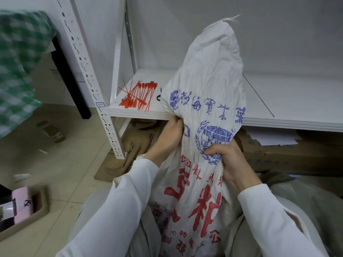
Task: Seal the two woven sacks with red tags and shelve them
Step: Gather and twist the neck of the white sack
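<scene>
A white metal shelving unit stands against a pale wall on beige floor tiles (cardboard, seemingly flattened, lies beneath).

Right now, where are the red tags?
The red tags lie in a pile on the white shelf, near its front left corner, just left of the woven sack.

A storeroom, from where I sit watching the headcam feed.

I read it from the white slotted-post metal shelving unit: bare boards, a small label on its front post, plain white wall behind. On its shelf lies a loose pile of red tags. Under it sit flattened brown cardboard and a carton of papers. Left of it, pale floor tiles carry cardboard scraps, and beyond hangs a green checked cloth over a dark frame.
</scene>
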A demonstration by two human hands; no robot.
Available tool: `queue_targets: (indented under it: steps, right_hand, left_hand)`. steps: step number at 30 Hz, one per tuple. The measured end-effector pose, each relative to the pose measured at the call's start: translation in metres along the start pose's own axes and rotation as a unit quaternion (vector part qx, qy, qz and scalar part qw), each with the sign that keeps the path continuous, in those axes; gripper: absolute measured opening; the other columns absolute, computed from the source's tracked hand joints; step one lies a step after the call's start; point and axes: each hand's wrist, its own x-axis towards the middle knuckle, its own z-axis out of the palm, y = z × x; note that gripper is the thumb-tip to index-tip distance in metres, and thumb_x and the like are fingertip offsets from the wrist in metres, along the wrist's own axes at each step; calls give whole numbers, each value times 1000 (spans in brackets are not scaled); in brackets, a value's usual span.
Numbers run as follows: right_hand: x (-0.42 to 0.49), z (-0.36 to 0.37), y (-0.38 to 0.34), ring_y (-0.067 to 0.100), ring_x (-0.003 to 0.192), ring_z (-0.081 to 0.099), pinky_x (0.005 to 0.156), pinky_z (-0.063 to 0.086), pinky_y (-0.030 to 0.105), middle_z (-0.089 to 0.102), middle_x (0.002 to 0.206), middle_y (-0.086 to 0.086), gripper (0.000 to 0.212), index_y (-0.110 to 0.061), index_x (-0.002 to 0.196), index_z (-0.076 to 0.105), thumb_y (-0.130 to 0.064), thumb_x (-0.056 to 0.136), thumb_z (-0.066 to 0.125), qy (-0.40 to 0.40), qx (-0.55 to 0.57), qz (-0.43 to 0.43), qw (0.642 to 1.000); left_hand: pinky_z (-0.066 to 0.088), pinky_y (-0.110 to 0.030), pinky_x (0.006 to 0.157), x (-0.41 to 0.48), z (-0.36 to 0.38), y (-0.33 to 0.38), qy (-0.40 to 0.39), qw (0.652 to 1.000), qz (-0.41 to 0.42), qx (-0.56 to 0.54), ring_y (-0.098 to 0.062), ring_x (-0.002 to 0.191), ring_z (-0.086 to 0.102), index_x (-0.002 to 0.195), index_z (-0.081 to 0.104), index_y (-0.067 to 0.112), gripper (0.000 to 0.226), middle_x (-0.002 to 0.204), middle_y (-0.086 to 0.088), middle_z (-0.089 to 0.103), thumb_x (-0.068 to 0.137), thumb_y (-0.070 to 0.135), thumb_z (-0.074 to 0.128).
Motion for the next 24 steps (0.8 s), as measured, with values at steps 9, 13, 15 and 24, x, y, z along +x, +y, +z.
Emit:
queue_targets:
  steps: [9,13,15,24]
  right_hand:
    - [5,-10,-13,29,94,71,90,54,52,74,104,9,32,-8,111,65,6,82,64,168,-33,-57,984]
    - [4,-9,-13,25,97,71,88,55,48,74,106,4,29,-14,114,65,-2,88,64,164,-30,-67,984]
    - [2,-2,-9,27,99,70,87,56,45,73,108,7,27,-13,114,65,-2,90,61,128,-14,-49,991]
    - [2,-1,-4,24,101,69,90,56,35,73,108,8,27,-11,108,66,4,91,52,12,-40,-14,999]
  left_hand:
    - [47,-31,96,-21,-12,17,50,998,22,1,-9,114,56,125,50,25,43,121,12,56,91,50,54]
    - [48,-26,95,-42,4,17,-136,986,29,91,1,113,55,121,38,51,68,123,23,52,71,40,82]
    - [43,-27,103,-39,11,11,-176,980,37,87,1,122,51,135,34,45,89,133,19,51,66,33,87]
    - [47,-27,101,-24,23,-16,-178,981,61,48,-8,116,60,129,56,15,68,124,2,65,68,7,85]
